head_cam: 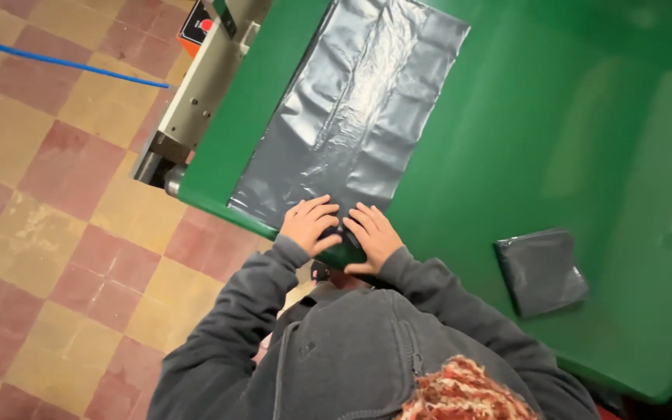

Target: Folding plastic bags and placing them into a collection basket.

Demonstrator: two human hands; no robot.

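A long sheet of dark grey plastic (351,109), likely a flattened bag, lies stretched out on a green table (507,155), running away from the person toward the table's far end. Its near end sits at the table's front edge, where both hands press down on it. The left hand (309,225) and right hand (373,237) lie side by side, almost touching, fingers spread flat over the plastic, pinning or creasing it rather than gripping it. The step in hand looks like the start of a fold or roll at the near end; carrying it on would call for keeping the slippery film even and square as it turns over. To the right, well apart from the hands, a small folded square of the same grey plastic (542,271) rests on the table. No open container shows. A grey-sleeved top fills the bottom of the view. Left of the table are a metal machine frame (196,85), a chequered tile floor (56,233) and a blue cable (64,62).
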